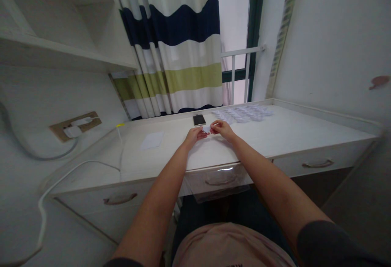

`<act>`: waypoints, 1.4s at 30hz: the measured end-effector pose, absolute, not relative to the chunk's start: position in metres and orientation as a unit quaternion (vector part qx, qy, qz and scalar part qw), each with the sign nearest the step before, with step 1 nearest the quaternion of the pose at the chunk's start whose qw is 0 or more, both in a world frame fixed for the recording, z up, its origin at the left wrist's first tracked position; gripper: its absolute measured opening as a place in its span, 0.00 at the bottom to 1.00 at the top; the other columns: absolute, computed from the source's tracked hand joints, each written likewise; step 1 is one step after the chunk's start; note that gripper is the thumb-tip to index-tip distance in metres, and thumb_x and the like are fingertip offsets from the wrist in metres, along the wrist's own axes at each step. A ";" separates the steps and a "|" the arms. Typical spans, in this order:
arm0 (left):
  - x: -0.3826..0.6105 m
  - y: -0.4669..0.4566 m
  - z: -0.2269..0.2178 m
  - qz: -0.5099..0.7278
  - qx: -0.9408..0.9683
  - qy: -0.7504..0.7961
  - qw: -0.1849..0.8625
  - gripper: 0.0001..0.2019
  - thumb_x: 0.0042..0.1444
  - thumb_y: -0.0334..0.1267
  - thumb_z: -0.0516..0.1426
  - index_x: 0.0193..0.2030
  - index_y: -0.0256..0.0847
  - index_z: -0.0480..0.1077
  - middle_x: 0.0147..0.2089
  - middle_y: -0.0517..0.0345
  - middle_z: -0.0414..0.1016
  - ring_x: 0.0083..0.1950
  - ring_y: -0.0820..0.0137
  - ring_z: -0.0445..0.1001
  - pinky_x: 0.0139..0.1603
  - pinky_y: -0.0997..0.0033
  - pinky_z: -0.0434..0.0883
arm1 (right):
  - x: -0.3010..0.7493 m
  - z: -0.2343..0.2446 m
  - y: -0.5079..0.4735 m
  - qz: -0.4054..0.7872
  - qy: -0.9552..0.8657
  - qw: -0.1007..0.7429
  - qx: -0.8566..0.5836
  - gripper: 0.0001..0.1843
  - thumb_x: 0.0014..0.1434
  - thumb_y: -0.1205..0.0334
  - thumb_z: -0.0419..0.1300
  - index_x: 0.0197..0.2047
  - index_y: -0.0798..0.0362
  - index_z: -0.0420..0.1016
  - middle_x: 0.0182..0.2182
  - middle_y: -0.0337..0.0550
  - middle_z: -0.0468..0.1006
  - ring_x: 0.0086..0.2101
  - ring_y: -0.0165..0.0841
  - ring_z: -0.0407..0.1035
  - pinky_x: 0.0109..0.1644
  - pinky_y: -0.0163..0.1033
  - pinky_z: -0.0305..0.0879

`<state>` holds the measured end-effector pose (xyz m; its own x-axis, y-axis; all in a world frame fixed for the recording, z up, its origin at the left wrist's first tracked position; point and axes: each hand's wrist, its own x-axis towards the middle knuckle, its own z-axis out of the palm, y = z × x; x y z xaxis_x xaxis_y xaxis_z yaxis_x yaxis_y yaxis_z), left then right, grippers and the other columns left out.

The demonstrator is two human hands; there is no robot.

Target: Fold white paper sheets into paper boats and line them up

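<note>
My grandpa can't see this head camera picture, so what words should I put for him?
A person's left hand and right hand hold a small whitish piece above a white desk. Beyond them lie a phone and pale crinkly things; a white sheet lies left. A striped curtain hangs behind.

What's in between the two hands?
In the head view, a small whitish piece shows between the left hand and the right hand; it's too small to name.

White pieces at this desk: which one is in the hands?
The small white piece held between the left hand and right hand, in front of the phone. The white sheet at left and whitish items at back right lie on the desk.
</note>
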<state>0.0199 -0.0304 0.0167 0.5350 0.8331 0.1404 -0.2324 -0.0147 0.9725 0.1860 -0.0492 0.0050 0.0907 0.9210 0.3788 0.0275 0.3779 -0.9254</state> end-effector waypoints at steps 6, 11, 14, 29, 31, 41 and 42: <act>0.019 -0.031 0.016 0.404 0.629 0.282 0.601 0.16 0.41 0.43 0.62 0.36 0.35 0.72 0.38 0.49 0.75 0.35 0.67 0.75 0.35 0.70 0.69 | 0.184 0.004 -0.049 0.337 -0.590 0.609 -0.409 0.21 0.37 0.50 0.66 0.32 0.54 0.68 0.21 0.39 0.74 0.25 0.29 0.70 0.29 0.35 0.67; 0.022 -0.030 0.012 0.444 0.671 0.290 0.518 0.15 0.36 0.37 0.64 0.34 0.36 0.71 0.37 0.53 0.74 0.32 0.72 0.72 0.33 0.71 0.70 | 0.176 0.006 -0.055 0.315 -0.617 0.596 -0.405 0.21 0.41 0.54 0.64 0.38 0.53 0.69 0.26 0.40 0.74 0.26 0.30 0.71 0.29 0.36 0.68; 0.025 -0.028 0.009 0.461 0.676 0.300 0.492 0.16 0.34 0.34 0.64 0.33 0.36 0.69 0.39 0.54 0.73 0.31 0.74 0.71 0.33 0.71 0.70 | 0.174 0.005 -0.054 0.302 -0.627 0.592 -0.406 0.25 0.39 0.57 0.65 0.43 0.52 0.68 0.29 0.39 0.74 0.25 0.28 0.69 0.29 0.37 0.69; 0.023 -0.028 0.007 0.463 0.652 0.260 0.542 0.16 0.37 0.34 0.64 0.34 0.34 0.66 0.39 0.54 0.71 0.35 0.73 0.71 0.41 0.64 0.70 | 0.175 0.003 -0.051 0.359 -0.605 0.607 -0.371 0.21 0.37 0.57 0.67 0.36 0.55 0.72 0.28 0.40 0.74 0.27 0.30 0.70 0.36 0.42 0.69; 0.024 -0.028 0.007 0.459 0.644 0.258 0.555 0.15 0.38 0.34 0.63 0.33 0.34 0.66 0.39 0.54 0.71 0.35 0.73 0.72 0.42 0.63 0.70 | 0.175 0.004 -0.053 0.375 -0.602 0.601 -0.367 0.22 0.37 0.56 0.67 0.36 0.55 0.72 0.27 0.39 0.74 0.27 0.30 0.70 0.36 0.42 0.69; 0.022 -0.028 0.009 0.442 0.637 0.255 0.577 0.13 0.38 0.32 0.63 0.33 0.34 0.66 0.37 0.56 0.70 0.35 0.73 0.72 0.43 0.62 0.69 | 0.175 0.005 -0.058 0.419 -0.586 0.597 -0.354 0.22 0.36 0.56 0.68 0.35 0.54 0.71 0.25 0.38 0.75 0.26 0.29 0.70 0.36 0.41 0.69; 0.022 -0.028 0.009 0.442 0.635 0.252 0.582 0.13 0.39 0.32 0.63 0.33 0.34 0.66 0.36 0.56 0.70 0.35 0.73 0.72 0.43 0.62 0.69 | 0.175 0.005 -0.058 0.422 -0.583 0.598 -0.353 0.22 0.35 0.56 0.68 0.35 0.54 0.71 0.25 0.38 0.75 0.25 0.30 0.70 0.36 0.41 0.69</act>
